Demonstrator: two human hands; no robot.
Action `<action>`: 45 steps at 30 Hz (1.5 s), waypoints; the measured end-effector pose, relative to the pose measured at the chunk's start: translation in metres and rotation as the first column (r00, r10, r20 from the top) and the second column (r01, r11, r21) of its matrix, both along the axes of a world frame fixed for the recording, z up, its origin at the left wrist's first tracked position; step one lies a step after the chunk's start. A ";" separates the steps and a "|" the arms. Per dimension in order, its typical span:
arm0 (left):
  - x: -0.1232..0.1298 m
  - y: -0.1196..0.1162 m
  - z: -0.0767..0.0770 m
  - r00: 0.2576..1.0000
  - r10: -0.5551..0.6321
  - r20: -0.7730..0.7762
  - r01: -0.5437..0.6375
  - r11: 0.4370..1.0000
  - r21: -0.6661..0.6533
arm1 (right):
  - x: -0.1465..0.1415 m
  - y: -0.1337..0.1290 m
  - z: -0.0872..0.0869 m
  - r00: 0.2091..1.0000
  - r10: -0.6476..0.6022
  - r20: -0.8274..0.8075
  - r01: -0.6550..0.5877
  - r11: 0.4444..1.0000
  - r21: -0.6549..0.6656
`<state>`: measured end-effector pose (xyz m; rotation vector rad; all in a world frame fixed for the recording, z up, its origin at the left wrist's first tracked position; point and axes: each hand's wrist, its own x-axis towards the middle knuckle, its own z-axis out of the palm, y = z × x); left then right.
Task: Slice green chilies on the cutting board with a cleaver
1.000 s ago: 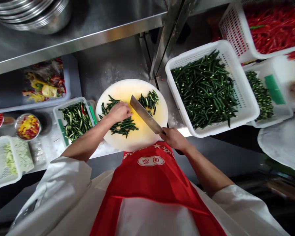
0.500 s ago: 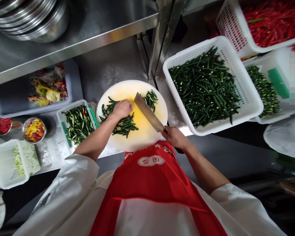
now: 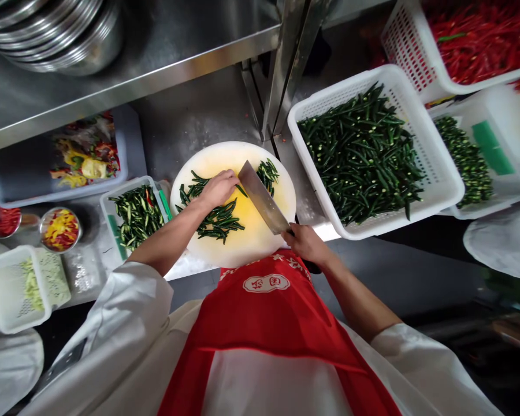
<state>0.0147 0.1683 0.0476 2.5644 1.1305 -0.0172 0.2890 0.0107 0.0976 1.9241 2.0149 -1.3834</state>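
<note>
My right hand (image 3: 305,241) is wrapped round the handle of a cleaver (image 3: 262,199), whose broad blade slants up and left over the round cutting board (image 3: 225,251). Close to the blade's left side, my left hand (image 3: 222,188) pinches a green chili (image 3: 241,190) that points toward the cleaver. Whole-looking green chilies (image 3: 221,222) lie in a loose pile on the board, partly under my left hand and forearm. Right of the blade rests a smaller heap of green chili pieces (image 3: 267,175). Whether the blade touches the board is hard to tell.
A white basket of green chilies (image 3: 301,112) stands right of the board, with a basket of red chilies (image 3: 433,69) behind it. To the left are a tub of cut green chilies (image 3: 138,216), a grey tray (image 3: 21,179) and a metal bowl (image 3: 60,230). A steel shelf (image 3: 177,69) overhangs the back.
My left hand has moved slightly right and up, and a green chili now shows between its fingers. The cleaver has shifted a little to the right.
</note>
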 end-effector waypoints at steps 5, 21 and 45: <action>0.006 -0.011 -0.009 0.989 -0.042 0.142 0.052 0.997 -0.062 | 0.001 0.005 0.012 1.000 -0.007 -0.003 0.007 1.000 -0.028; 0.006 -0.022 -0.013 0.984 0.030 0.174 -0.011 0.994 -0.108 | 0.002 0.024 0.030 0.982 0.157 0.101 -0.148 0.985 -0.094; -0.004 -0.024 0.026 0.928 0.360 -0.099 -0.368 0.837 -0.404 | 0.000 0.014 -0.002 0.983 0.149 0.108 -0.155 0.987 0.051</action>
